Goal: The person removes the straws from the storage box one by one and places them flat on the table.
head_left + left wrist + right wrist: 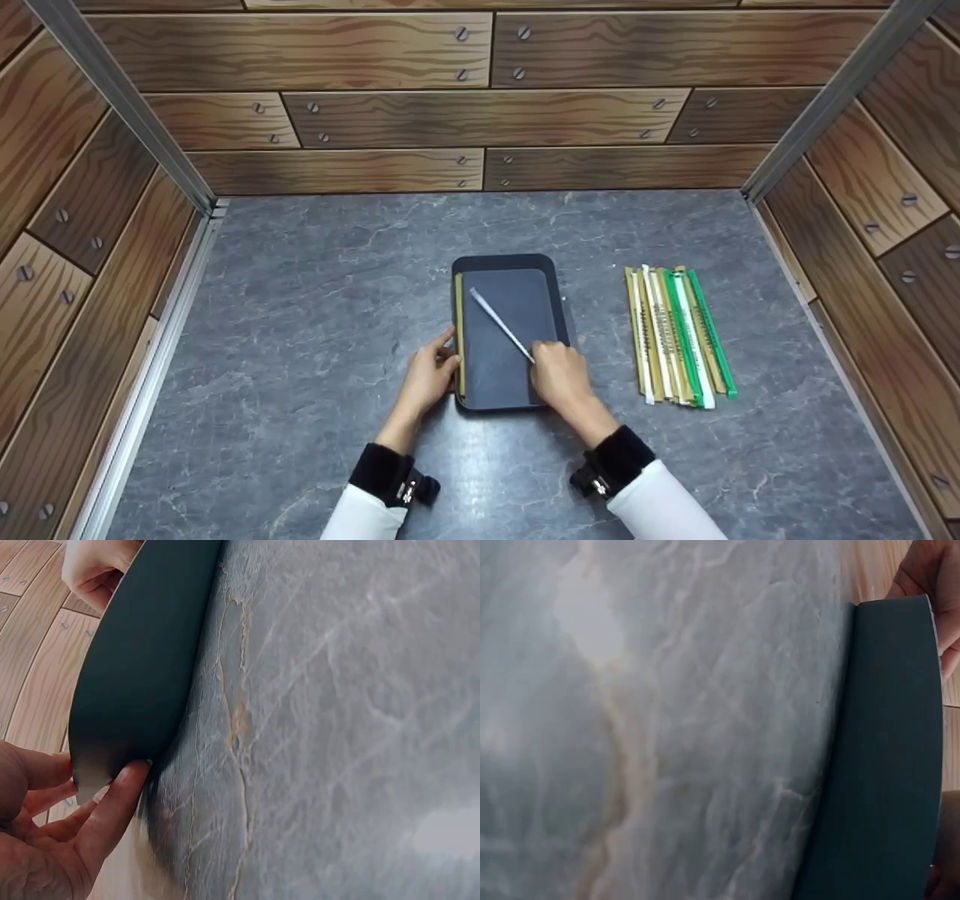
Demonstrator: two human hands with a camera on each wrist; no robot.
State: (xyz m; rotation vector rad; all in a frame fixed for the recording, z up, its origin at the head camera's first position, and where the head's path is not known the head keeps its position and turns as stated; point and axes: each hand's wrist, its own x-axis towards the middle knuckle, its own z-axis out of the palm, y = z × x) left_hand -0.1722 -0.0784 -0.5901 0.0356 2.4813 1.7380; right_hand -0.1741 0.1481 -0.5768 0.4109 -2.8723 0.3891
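A shallow dark tray point(502, 337) stands upright on the table in front of me. My left hand point(431, 375) pinches its near left wall, thumb at the rim and fingers on the outer side, as the left wrist view shows. Along the tray's left inner side lies a yellow-brown wrapped straw point(460, 337). My right hand point(561, 371), over the near right part of the tray, grips the lower end of a thin white wrapped straw point(499, 319). That straw slants up and left across the tray. The curled fingers hide its lower end.
Right of the tray, several wrapped straws point(664, 337) in brown, white and green lie side by side in a row. Wood-patterned walls point(480, 120) enclose the grey marbled tabletop point(315, 300) at the back and both sides.
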